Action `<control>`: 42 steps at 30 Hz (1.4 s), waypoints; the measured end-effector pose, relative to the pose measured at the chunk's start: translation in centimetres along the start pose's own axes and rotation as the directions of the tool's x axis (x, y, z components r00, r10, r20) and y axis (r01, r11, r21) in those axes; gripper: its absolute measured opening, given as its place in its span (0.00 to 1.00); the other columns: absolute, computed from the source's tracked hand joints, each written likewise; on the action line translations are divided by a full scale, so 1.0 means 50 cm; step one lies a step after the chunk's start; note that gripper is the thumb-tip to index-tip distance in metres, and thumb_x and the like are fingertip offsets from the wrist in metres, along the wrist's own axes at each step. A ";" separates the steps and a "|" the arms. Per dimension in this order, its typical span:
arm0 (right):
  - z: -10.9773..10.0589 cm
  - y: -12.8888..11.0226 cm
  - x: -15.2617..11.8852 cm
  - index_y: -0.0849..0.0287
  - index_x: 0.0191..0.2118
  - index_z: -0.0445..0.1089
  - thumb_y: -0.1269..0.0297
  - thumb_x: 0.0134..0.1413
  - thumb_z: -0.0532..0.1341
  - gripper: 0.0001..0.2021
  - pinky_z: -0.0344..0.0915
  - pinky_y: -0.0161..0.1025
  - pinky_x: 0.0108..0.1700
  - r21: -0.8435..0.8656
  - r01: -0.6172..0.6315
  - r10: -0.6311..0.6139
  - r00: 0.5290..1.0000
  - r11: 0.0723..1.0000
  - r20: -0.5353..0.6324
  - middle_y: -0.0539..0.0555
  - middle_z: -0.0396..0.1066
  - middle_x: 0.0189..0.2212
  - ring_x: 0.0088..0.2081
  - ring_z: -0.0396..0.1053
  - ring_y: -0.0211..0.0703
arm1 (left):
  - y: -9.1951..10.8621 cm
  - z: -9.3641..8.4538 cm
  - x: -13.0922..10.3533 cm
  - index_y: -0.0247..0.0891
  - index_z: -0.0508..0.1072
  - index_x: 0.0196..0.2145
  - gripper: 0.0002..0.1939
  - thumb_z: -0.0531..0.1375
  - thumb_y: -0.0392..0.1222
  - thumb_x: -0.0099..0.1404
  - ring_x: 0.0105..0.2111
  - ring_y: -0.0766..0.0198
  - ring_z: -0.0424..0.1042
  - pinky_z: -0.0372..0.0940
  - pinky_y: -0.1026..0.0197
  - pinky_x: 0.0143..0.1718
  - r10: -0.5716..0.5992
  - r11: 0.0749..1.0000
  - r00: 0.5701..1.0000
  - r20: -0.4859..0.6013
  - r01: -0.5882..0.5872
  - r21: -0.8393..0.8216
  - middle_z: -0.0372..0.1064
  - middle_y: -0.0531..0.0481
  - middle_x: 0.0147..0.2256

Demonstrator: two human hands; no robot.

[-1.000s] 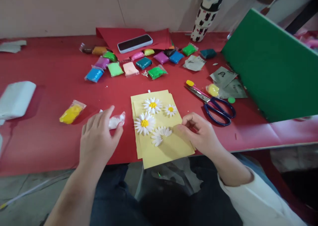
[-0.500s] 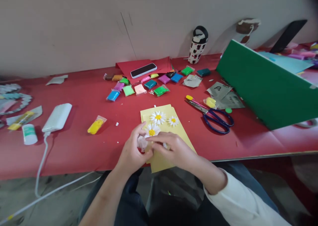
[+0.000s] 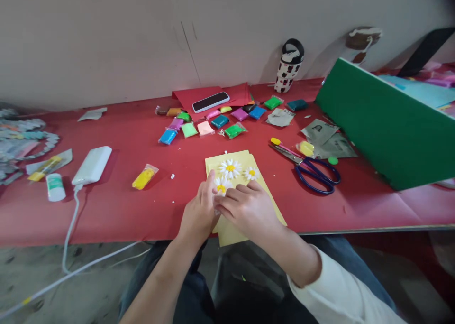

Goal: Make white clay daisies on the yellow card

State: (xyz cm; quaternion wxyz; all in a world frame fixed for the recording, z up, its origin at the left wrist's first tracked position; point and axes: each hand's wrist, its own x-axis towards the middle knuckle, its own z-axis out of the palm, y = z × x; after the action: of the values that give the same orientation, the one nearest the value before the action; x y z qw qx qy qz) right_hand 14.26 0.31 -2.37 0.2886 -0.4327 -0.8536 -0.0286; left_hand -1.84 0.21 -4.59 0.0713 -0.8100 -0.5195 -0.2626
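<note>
Yellow paper sheets (image 3: 263, 191) lie at the table's front edge and bear white clay daisies with yellow centres. One daisy (image 3: 230, 168) is at the upper middle, a smaller one (image 3: 251, 173) to its right, and a third (image 3: 222, 186) just beyond my fingers. My left hand (image 3: 201, 208) is closed at the paper's left side, on a whitish bit mostly hidden between the hands. My right hand (image 3: 247, 204) meets it over the paper, fingers curled together; what they pinch is too hidden to name.
Scissors (image 3: 313, 172) lie right of the paper, near a green board (image 3: 387, 129). Coloured clay packets (image 3: 234, 130) and a phone (image 3: 211, 102) are behind. A yellow packet (image 3: 145, 177), power bank (image 3: 92, 165) and glue stick (image 3: 56, 187) lie left.
My hands have come closer together, and my right fingers have curled in. The whitish plastic seen in my left hand is now mostly covered. The view has shifted slightly left.
</note>
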 end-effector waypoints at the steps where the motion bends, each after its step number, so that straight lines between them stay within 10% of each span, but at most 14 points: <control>1: -0.002 -0.003 0.001 0.55 0.30 0.73 0.67 0.61 0.57 0.10 0.46 0.42 0.35 -0.021 0.007 -0.007 1.000 1.000 0.003 0.47 0.72 0.24 0.29 0.66 0.38 | 0.002 0.001 -0.001 0.37 0.34 0.67 0.37 0.50 0.37 0.67 0.30 0.62 0.73 0.63 0.67 0.20 -0.008 1.000 1.000 -0.019 0.009 0.015 0.70 0.44 0.38; 18: -0.037 0.013 0.005 0.59 0.31 0.70 0.67 0.52 0.61 0.03 0.56 0.35 0.32 0.467 -0.297 0.099 0.910 0.833 0.402 0.48 0.72 0.25 0.27 0.66 0.35 | 0.014 -0.017 -0.002 0.38 0.59 0.53 0.17 0.54 0.39 0.68 0.24 0.69 0.68 0.61 0.70 0.21 0.197 0.974 0.964 -0.181 -0.213 -0.073 0.65 0.53 0.30; 23: -0.060 0.060 0.011 0.57 0.31 0.65 0.62 0.57 0.56 0.06 0.62 0.34 0.30 0.916 -0.378 0.252 0.907 0.135 0.337 0.44 0.64 0.20 0.23 0.64 0.33 | -0.019 -0.021 0.024 0.38 0.49 0.60 0.34 0.61 0.51 0.63 0.27 0.68 0.67 0.68 0.65 0.30 -0.048 0.981 0.963 -0.265 -0.004 -0.193 0.59 0.57 0.29; 29: -0.077 0.150 0.016 0.56 0.29 0.66 0.55 0.54 0.61 0.10 0.69 0.36 0.33 0.975 -0.106 0.698 0.683 -0.197 0.216 0.45 0.68 0.22 0.24 0.69 0.34 | -0.077 -0.053 0.044 0.41 0.51 0.63 0.41 0.63 0.56 0.59 0.43 0.53 0.71 0.69 0.56 0.35 -0.470 0.880 0.880 -0.071 0.473 0.031 0.68 0.46 0.42; 36: -0.057 0.181 -0.015 0.56 0.30 0.69 0.53 0.46 0.68 0.13 0.74 0.41 0.43 0.968 -0.212 0.764 0.599 -0.136 0.239 0.49 0.77 0.28 0.31 0.76 0.39 | -0.118 -0.051 0.020 0.37 0.61 0.59 0.27 0.56 0.46 0.65 0.48 0.46 0.70 0.65 0.49 0.48 -0.477 0.846 0.875 0.089 0.428 0.319 0.70 0.39 0.48; 42: -0.038 0.202 -0.044 0.57 0.28 0.71 0.53 0.39 0.72 0.15 0.73 0.44 0.46 0.964 -0.262 0.771 0.607 -0.033 0.192 0.50 0.78 0.30 0.35 0.77 0.42 | -0.143 -0.056 -0.005 0.34 0.61 0.60 0.27 0.57 0.43 0.64 0.57 0.44 0.63 0.42 0.41 0.64 -0.429 0.851 0.903 -0.022 0.413 0.324 0.67 0.36 0.54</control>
State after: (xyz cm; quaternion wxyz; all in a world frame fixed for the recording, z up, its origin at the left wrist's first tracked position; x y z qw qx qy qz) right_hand 23.78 4.46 -3.93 0.6434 -0.4393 -0.3535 0.5177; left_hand -9.20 2.12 -3.46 0.1295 -0.6605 -0.7214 -0.1631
